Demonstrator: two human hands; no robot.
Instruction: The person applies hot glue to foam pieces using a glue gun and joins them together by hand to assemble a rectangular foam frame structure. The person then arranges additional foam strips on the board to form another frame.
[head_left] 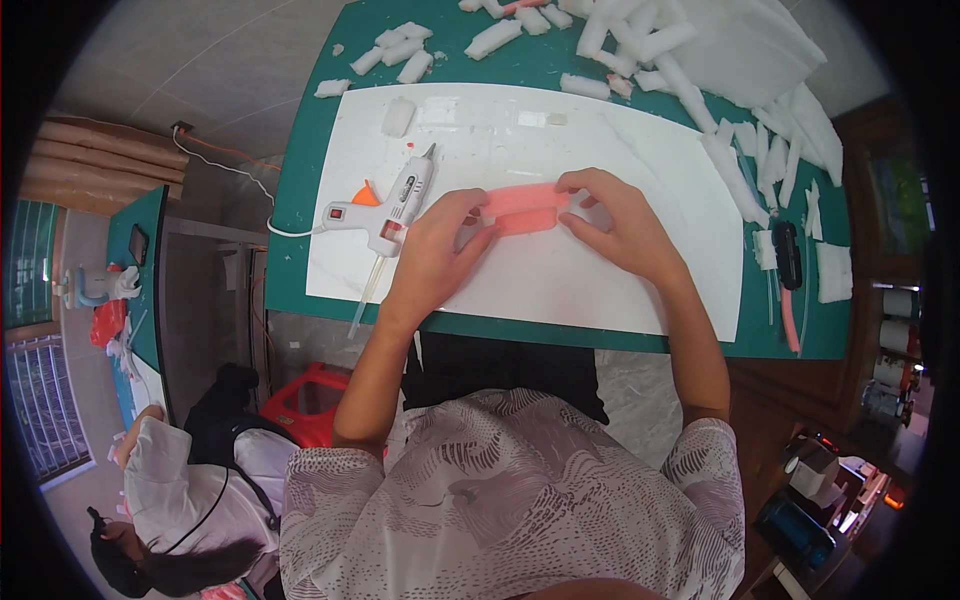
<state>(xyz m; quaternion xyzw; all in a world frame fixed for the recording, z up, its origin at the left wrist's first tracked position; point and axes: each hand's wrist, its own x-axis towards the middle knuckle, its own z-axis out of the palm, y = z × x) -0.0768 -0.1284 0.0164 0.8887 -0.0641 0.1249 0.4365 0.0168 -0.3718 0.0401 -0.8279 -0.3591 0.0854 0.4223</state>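
Observation:
Two pink foam strips lie side by side on a white board (640, 290). My left hand (440, 250) curls round the left ends of the long strip (525, 196) and the shorter strip (527, 220). At the other end my right hand (620, 225) pinches the long strip's right end, its thumb close to the short one. Left of my left hand rests a white hot glue gun (405, 195) with an orange trigger. A clear glue stick (368, 296) sticks out of its back, and its white cord runs off to the left.
Under the board is a green table mat (295, 220). Several white foam pieces (495, 40) lie along its far side, with sheets piled far right. A black-handled cutter (789, 255) lies at the right. At left, another person (200, 490) sits at a second table.

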